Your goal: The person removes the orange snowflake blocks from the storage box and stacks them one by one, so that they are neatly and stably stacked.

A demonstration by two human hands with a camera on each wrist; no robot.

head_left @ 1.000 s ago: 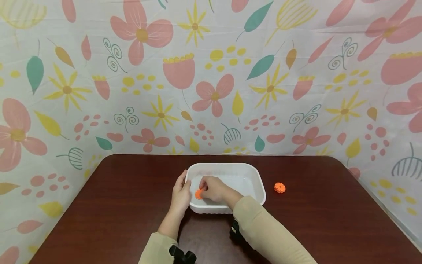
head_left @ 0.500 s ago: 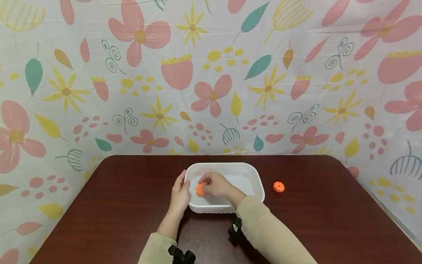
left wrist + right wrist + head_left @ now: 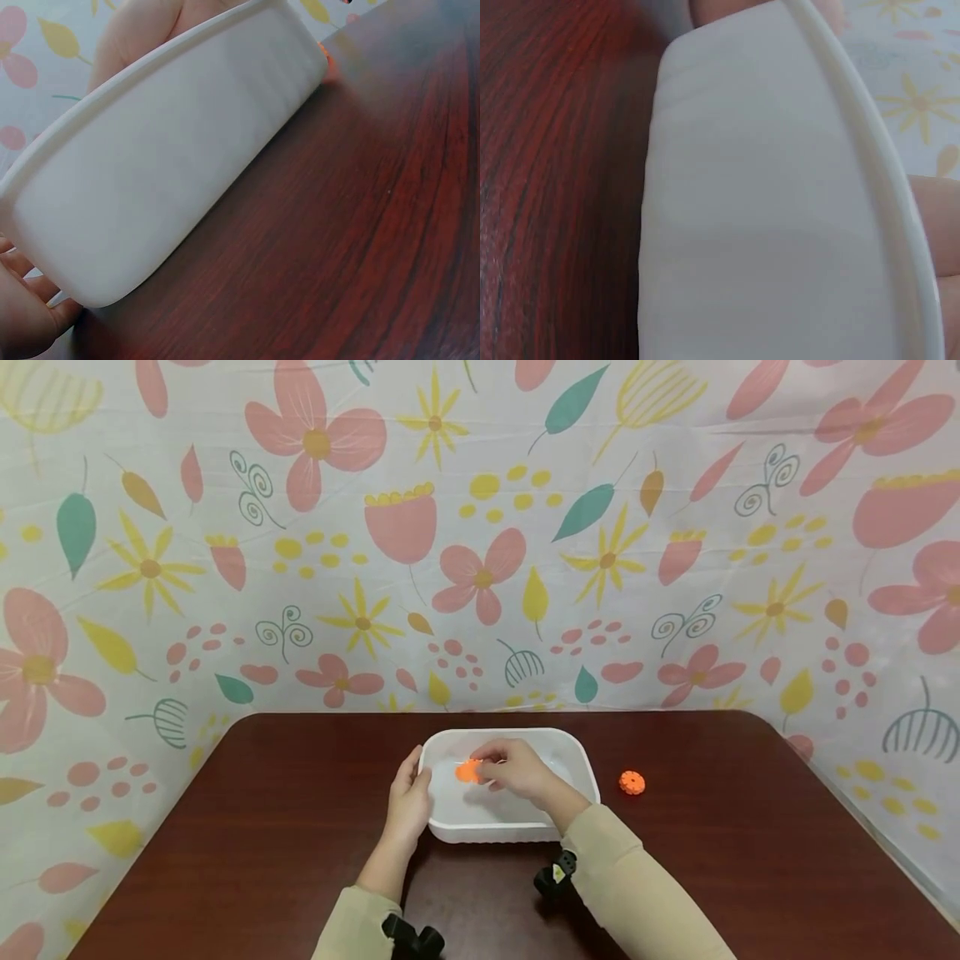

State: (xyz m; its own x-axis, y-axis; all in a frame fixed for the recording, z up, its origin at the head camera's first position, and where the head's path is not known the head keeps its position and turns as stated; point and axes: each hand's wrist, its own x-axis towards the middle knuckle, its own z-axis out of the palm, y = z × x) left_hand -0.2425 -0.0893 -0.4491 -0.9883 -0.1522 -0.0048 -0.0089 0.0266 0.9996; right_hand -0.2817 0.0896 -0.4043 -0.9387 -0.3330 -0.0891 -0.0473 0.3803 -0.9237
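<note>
In the head view a white rectangular plastic basin (image 3: 491,835) stands on the table. My left hand (image 3: 408,802) grips its left end, thumb at the rim and fingers along the outside; the left wrist view shows these fingers (image 3: 30,300) at the corner. Over the basin's inside, my right hand (image 3: 517,770) pinches a small orange gear-shaped disc (image 3: 468,771) by its right edge, fingertips partly covering it. A second orange disc (image 3: 632,782), round with a notched edge and small holes, lies on the table right of the basin.
The dark reddish-brown wooden table (image 3: 285,827) has rounded far corners. Behind it hangs a white cloth (image 3: 480,635) printed with flowers and leaves. In the right wrist view the basin's outer wall (image 3: 765,187) fills most of the picture.
My right hand has lifted the orange disc up and to the right, away from the basin's left end. My left hand keeps its hold on the basin.
</note>
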